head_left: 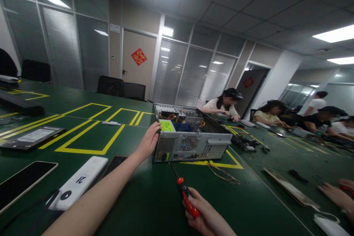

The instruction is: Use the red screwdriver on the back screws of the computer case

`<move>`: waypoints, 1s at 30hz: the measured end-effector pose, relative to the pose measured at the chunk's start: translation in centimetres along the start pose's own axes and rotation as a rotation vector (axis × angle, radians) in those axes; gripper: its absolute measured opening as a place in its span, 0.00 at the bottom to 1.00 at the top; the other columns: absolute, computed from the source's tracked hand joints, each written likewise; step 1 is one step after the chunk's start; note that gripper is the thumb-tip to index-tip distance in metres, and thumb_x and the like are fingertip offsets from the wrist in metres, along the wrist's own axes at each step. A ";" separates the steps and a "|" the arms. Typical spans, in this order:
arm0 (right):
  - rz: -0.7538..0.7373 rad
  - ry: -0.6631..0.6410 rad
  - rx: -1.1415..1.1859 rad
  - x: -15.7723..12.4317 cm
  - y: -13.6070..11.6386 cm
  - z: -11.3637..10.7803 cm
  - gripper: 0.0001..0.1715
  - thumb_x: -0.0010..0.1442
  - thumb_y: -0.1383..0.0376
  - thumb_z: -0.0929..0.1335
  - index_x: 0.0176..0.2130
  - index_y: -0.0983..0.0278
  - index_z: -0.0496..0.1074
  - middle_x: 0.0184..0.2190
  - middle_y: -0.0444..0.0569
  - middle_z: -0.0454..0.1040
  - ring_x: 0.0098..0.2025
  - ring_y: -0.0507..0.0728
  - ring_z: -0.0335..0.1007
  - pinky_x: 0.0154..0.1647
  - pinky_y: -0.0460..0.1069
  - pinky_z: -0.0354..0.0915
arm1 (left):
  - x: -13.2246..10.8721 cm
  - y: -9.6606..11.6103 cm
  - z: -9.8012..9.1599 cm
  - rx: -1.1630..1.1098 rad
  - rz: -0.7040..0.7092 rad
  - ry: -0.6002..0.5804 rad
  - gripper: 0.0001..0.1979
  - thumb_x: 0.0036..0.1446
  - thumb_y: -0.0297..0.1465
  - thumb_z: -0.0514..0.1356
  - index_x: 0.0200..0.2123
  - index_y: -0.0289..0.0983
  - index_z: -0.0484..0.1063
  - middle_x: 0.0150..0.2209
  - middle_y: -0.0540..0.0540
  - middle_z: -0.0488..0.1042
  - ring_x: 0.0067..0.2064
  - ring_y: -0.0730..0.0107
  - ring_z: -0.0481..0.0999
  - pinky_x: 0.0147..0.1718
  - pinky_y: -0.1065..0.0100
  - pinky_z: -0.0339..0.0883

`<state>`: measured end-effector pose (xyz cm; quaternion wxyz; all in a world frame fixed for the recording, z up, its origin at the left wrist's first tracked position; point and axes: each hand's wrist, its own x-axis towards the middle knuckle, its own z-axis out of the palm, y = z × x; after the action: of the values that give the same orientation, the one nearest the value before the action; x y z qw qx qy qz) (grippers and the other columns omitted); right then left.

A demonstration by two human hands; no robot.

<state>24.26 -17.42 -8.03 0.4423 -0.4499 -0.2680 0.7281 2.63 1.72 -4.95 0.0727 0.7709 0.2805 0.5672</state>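
Observation:
A computer case (221, 140) with its top off lies on the green table, its back panel turned towards me. Inside at the left is a power supply with a bright green label (167, 125), beside cables and boards. My left hand (149, 142) grips the case's left rear corner, fingertips over the top edge. In my right hand (203, 210) is a red and black screwdriver (190, 202), fingers wrapped round its handle. Its thin shaft points up and away, with the tip at the lower edge of the back panel near the left; whether it touches a screw I cannot tell.
Left of me lie a white power bank (80, 180) marked 21, a phone (24, 182) and a hard drive (33, 136). Yellow tape (80, 151) marks the table (155, 199). Thin wires (224, 173) lie right of the case. Several people sit along the right; another person's hand (336, 195) is at the right edge.

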 end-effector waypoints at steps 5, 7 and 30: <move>0.014 0.026 0.014 -0.3 0.0 0.3 0.30 0.46 0.60 0.73 0.46 0.63 0.62 0.27 0.45 0.73 0.23 0.48 0.67 0.23 0.42 0.57 | 0.0 0.0 0.0 0.009 0.001 -0.002 0.17 0.64 0.34 0.42 0.52 0.38 0.61 0.57 0.41 0.60 0.62 0.63 0.54 0.60 0.54 0.50; 0.039 0.043 0.038 -0.3 -0.1 0.3 0.25 0.47 0.62 0.72 0.44 0.65 0.64 0.29 0.48 0.74 0.24 0.49 0.69 0.24 0.43 0.59 | 0.0 -0.1 0.0 0.010 -0.001 -0.005 0.17 0.64 0.34 0.42 0.52 0.38 0.60 0.57 0.41 0.60 0.62 0.63 0.54 0.60 0.53 0.49; -0.124 -0.076 -0.101 -2.2 -2.7 4.2 0.24 0.52 0.51 0.67 0.45 0.61 0.63 0.22 0.41 0.67 0.15 0.43 0.51 0.13 0.40 0.40 | 0.0 0.0 0.1 0.004 -0.009 -0.004 0.17 0.64 0.34 0.42 0.52 0.38 0.60 0.57 0.41 0.61 0.62 0.63 0.54 0.60 0.52 0.50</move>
<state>22.08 -18.03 -3.11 0.4528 -0.4262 -0.3482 0.7015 2.69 1.73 -4.93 0.0741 0.7709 0.2852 0.5648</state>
